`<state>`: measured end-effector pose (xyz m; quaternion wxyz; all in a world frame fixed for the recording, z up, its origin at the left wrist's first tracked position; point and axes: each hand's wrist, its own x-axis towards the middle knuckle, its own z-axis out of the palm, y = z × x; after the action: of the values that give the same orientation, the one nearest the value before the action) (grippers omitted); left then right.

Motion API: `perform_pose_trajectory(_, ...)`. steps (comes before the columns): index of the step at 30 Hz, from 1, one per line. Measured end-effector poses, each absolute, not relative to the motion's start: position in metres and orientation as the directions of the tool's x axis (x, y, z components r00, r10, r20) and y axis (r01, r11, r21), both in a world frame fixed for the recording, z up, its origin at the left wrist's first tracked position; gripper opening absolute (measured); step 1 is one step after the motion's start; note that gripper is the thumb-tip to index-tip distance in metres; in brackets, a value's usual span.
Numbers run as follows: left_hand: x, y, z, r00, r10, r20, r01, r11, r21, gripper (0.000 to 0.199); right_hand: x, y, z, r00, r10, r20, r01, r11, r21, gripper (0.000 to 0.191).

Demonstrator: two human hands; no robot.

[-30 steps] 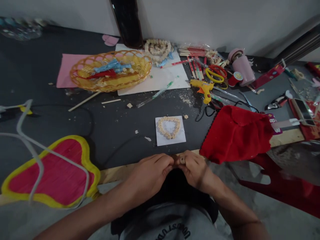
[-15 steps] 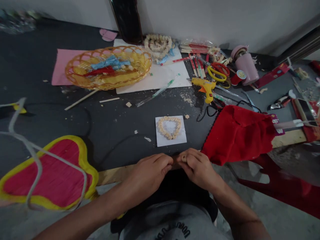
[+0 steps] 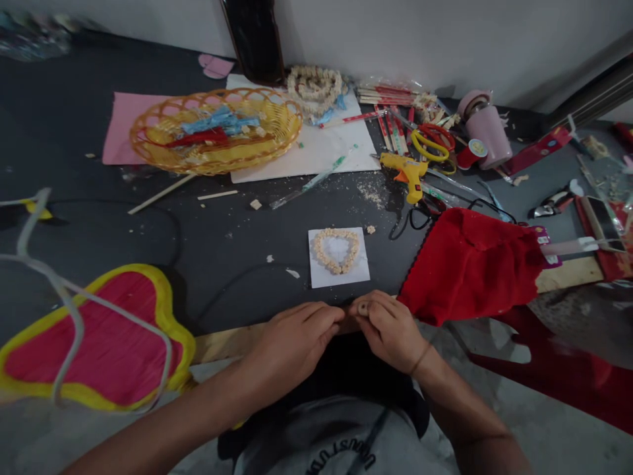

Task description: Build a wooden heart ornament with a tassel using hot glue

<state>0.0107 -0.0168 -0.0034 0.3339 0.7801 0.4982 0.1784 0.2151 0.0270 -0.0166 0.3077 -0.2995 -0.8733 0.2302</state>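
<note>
At the table's front edge, my left hand (image 3: 307,332) has its fingers pressed together; what they pinch, if anything, is too small to make out. My right hand (image 3: 388,330) is closed beside it, its fingers curled around a small pale round piece (image 3: 362,308). The fingertips of both hands nearly meet. Just beyond them lies a white paper square (image 3: 362,274) bearing a heart-shaped outline of small beige pieces (image 3: 319,249). A single beige piece (image 3: 370,229) rests beside the paper.
A yellow basket (image 3: 291,119) with blue and red bits stands at the back left. Red cloth (image 3: 475,270), a yellow glue gun (image 3: 408,173), scissors (image 3: 429,146) and a pink bottle (image 3: 487,135) lie to the right. A pink heart-shaped thing with yellow rim (image 3: 103,336) is at left.
Both hands stay near the table edge with only slight finger movement. The whole view has shifted a little; the objects on the table look unmoved.
</note>
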Motion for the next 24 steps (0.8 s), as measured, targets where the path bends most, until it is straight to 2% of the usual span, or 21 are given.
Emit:
perform_pose_trajectory(5, 0.01, -0.021, -0.006, 0.499, 0.866, -0.036, 0.696, -0.376, 0.612, 0.029, 0.216, 0.027, -0.015, -0.642, 0.673, 0.367, 0.395, 0.701, -0.594, 0.018)
perform_pose_trajectory(11, 0.01, -0.024, -0.009, 0.506, 0.858, 0.089, 0.739, -0.485, 0.468, 0.035, 0.217, 0.028, -0.015, -0.642, 0.664, 0.382, 0.39, 0.713, -0.583, 0.018)
perform_pose_trajectory(16, 0.008, -0.021, -0.003, 0.521, 0.853, 0.023, 0.768, -0.48, 0.424, 0.041, 0.217, 0.029, -0.022, -0.662, 0.646, 0.38, 0.391, 0.73, -0.56, 0.017)
perform_pose_trajectory(18, 0.007, -0.02, -0.002, 0.523, 0.851, 0.036, 0.768, -0.49, 0.412, 0.039, 0.217, 0.03, -0.024, -0.674, 0.64, 0.369, 0.394, 0.733, -0.554, 0.017)
perform_pose_trajectory(24, 0.004, -0.017, -0.007, 0.55, 0.809, 0.205, 0.738, -0.586, 0.333, 0.025, 0.215, 0.033, -0.028, -0.688, 0.617, 0.383, 0.374, 0.754, -0.541, 0.017)
